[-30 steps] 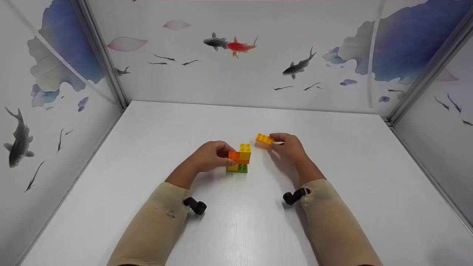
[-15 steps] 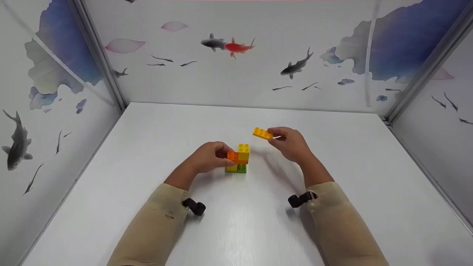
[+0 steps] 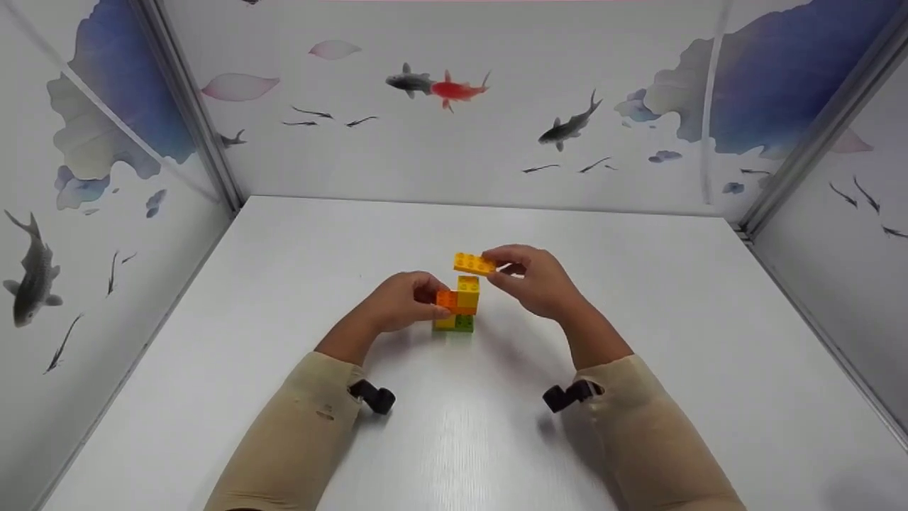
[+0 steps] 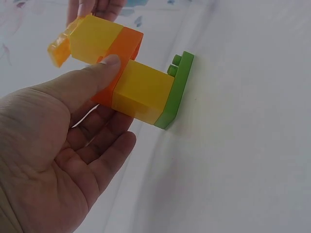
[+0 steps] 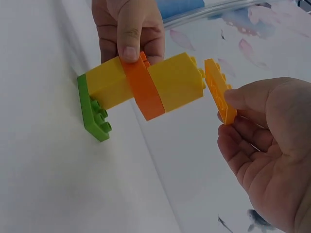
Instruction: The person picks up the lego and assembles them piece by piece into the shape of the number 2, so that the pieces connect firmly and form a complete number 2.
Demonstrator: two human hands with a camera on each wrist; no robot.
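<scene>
A stepped stack of toy building bricks stands on the white table. At its base lies a thin green brick (image 5: 93, 114), with a yellow brick (image 4: 143, 91) on one half of it. Above that a thin orange brick (image 5: 142, 90) juts sideways and carries a second yellow brick (image 5: 176, 81). My left hand (image 3: 401, 301) grips the orange brick between thumb and fingers. In my right hand (image 3: 535, 280), thumb and fingers pinch one end of a thin yellow-orange brick (image 3: 474, 264). The right wrist view shows a small gap between this brick and the studs of the upper yellow one.
White panels printed with fish and petals (image 3: 454, 128) enclose the table (image 3: 340, 234) at the back and both sides. A black wrist camera (image 3: 372, 397) sticks out from the left sleeve, another camera (image 3: 571, 395) from the right sleeve.
My right hand has lifted the thin yellow-orange brick, then carried it left until it is over the stack. My left hand keeps its grip on the orange brick in the same place.
</scene>
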